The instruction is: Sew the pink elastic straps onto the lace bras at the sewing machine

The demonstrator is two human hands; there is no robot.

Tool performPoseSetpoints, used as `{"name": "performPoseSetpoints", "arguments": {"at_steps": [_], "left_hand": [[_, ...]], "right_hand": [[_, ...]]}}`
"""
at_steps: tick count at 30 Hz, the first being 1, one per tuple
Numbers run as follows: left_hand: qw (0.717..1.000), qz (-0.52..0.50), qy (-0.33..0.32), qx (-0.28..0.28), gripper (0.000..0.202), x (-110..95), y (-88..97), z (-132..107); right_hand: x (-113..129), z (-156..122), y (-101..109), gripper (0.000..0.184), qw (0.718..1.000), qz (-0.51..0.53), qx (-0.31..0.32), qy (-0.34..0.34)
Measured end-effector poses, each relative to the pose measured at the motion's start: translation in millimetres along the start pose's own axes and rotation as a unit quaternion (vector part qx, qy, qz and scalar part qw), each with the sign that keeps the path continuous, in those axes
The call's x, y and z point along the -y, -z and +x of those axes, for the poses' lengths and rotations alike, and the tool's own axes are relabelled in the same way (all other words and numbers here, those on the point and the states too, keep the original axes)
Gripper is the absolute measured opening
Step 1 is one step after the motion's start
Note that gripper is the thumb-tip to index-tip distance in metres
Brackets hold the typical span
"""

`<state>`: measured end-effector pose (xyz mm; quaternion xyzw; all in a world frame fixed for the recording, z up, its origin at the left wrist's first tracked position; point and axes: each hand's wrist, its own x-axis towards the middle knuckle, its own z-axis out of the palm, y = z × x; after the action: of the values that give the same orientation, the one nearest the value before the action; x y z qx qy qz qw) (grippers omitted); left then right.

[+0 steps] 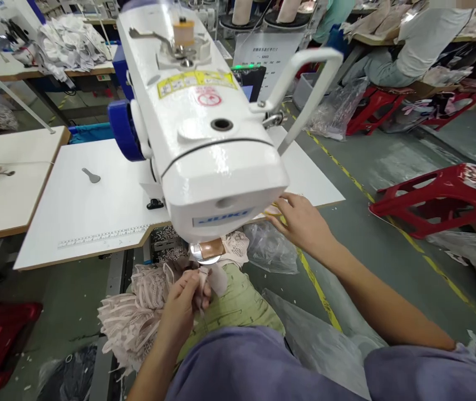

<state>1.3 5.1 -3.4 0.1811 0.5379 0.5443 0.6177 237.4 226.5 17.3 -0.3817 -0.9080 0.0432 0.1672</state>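
- Pinching a small beige fabric piece (205, 274) between thumb and fingers of the left hand (185, 295), just below the copper-coloured plate (211, 248) under the sewing machine (221, 172); gripping near the edge, presumably for fine control of such thin cloth.
- Reaching with the right hand (304, 223) past the machine's head to the edge of the worktop (96, 206); setting thumb and index finger apart about a pale, yellow-edged item (271, 210), but not showing clearly whether gripping or only touching.
- Letting a thick bundle of beige lace strips (137, 312) hang just beside the left hand and forearm, probably for easy picking by that hand.
- Letting more lace (236, 248) lie to the right of the copper-coloured plate; not revealing whether joining the pinched piece or lying separate.
- Sitting close, with green patterned cloth (241, 301) covering the lap below the left hand, perhaps simply as clothing.
- Having a ruler (104, 236) lying along the worktop's near edge, likely for quick measuring without lifting.
- Having a small grey tool (91, 175) lying farther back, well apart from both hands, perhaps for staying out of the way.
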Motion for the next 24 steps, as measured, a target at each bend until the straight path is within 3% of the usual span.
{"name": "performPoseSetpoints", "arguments": {"at_steps": [2,4,7,9,11,13,14,15,16,18,20,21,22,24], "left_hand": [[0.998,0.025,0.038,0.05,0.029,-8.6,-5.2,-4.1],[0.991,0.062,0.066,0.095,0.026,-16.5,-10.8,-6.5],[0.98,0.134,0.077,0.123,0.029,-22.2,-14.2,-5.9],[0.977,0.184,0.051,0.09,0.029,-19.6,-10.1,-5.2],[0.963,0.264,-0.047,-0.028,0.03,-9.8,-2.4,-5.8],[0.912,0.336,-0.168,-0.165,0.034,8.6,3.4,-7.1],[0.897,0.345,-0.196,-0.194,0.036,20.7,3.5,-7.3],[0.912,0.318,-0.185,-0.18,0.038,34.0,1.0,-6.9],[0.946,0.257,-0.142,-0.139,0.044,47.7,-4.0,-5.7],[0.995,0.088,-0.042,-0.037,0.066,72.3,-19.8,-2.2],[0.999,-0.026,0.002,0.022,0.09,88.0,-37.6,0.5],[0.998,-0.054,0.004,0.035,0.098,91.8,-45.1,0.6],[0.998,-0.048,-0.003,0.039,0.104,93.1,-50.8,-0.3],[0.999,0.027,-0.007,0.04,0.108,90.8,-55.5,-4.9]], "right_hand": [[33.3,-6.6,-3.8,0.045,0.993,0.073,0.017,0.087],[70.9,-19.3,-11.0,0.041,0.953,0.174,0.11,0.222],[103.5,-30.3,-26.3,0.027,0.911,0.241,0.195,0.273],[100.0,-28.8,-35.9,0.03,0.921,0.248,0.19,0.232],[83.1,-25.2,-41.9,0.03,0.944,0.255,0.155,0.142],[66.3,-23.6,-43.5,0.03,0.949,0.294,0.114,0.008],[61.7,-23.9,-43.3,0.03,0.934,0.338,0.097,-0.061],[60.8,-25.0,-42.8,0.032,0.902,0.403,0.086,-0.128],[63.5,-26.7,-42.6,0.035,0.851,0.483,0.08,-0.192],[77.8,-31.6,-43.0,0.04,0.697,0.646,0.081,-0.302],[97.1,-38.0,-43.0,0.043,0.536,0.752,0.109,-0.366],[106.1,-41.2,-41.8,0.042,0.479,0.782,0.132,-0.376],[113.8,-44.0,-39.2,0.041,0.442,0.801,0.158,-0.372],[123.8,-47.6,-29.3,0.04,0.413,0.817,0.213,-0.341]]}}
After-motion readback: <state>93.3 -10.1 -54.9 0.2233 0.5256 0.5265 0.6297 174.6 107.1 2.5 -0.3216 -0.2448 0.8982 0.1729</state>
